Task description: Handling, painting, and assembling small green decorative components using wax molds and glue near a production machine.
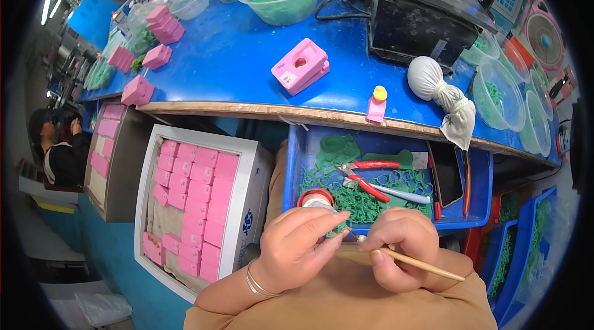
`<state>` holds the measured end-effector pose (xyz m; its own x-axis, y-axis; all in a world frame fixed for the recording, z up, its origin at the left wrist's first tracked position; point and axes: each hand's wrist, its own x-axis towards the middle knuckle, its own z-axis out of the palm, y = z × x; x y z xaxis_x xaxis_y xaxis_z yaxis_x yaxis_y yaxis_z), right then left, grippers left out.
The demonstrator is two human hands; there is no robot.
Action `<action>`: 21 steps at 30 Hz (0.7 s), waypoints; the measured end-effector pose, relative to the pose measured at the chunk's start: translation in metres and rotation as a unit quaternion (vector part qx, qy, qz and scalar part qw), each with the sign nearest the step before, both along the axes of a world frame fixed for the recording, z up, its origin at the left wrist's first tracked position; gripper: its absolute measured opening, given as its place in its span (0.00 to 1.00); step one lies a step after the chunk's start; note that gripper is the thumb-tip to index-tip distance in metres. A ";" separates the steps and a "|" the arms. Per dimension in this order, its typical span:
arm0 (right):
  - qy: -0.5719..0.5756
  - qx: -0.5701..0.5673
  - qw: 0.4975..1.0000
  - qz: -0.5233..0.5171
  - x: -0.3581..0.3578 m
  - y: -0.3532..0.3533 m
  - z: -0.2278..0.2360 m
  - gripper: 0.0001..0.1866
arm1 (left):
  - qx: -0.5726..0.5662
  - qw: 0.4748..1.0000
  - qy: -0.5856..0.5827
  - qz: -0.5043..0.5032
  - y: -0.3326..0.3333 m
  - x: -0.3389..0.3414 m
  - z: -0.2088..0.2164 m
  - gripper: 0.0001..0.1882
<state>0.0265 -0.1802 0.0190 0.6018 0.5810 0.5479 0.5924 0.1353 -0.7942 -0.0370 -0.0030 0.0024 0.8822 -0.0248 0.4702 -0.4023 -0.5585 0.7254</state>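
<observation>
My left hand (296, 248) pinches a small green piece (336, 231), which looks like wax, between thumb and fingertips. Closed round the wooden handle of a thin brush (428, 264), my right hand (403, 248) points its tip at the green piece; whether they touch I cannot tell. Just beyond my left fingers is a small jar (316, 199) with a red rim. Both hands are at the near side of a blue tray (481, 209) full of green pieces (334, 192). On these lie red-handled cutters (369, 187) and a pale blue-handled tool (405, 194).
A dark phone (447, 172) rests at the tray's right. On the blue table (229, 64) are a pink mould block (301, 67), a tied white cloth bag (436, 88) and plastic bowls (281, 5). Left, a white-framed box (143, 206) holds pink blocks. Another person (62, 150) sits far left.
</observation>
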 end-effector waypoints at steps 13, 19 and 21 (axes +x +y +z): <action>-0.009 -0.017 1.000 0.011 0.001 0.001 0.001 0.07 | 0.017 1.000 -0.013 -0.023 0.002 0.000 0.000 0.19; 0.018 -0.009 1.000 0.011 -0.001 -0.001 -0.003 0.07 | 0.024 0.999 -0.031 -0.023 0.002 0.001 -0.003 0.19; 0.011 -0.011 1.000 0.009 -0.001 0.000 -0.004 0.07 | 0.025 0.999 -0.034 -0.021 0.002 0.003 -0.002 0.18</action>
<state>0.0254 -0.1806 0.0149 0.6021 0.6046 0.5215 0.5727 0.1281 -0.8097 -0.0345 -0.0014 0.0000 0.8458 -0.0854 0.5266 -0.4736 -0.5747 0.6674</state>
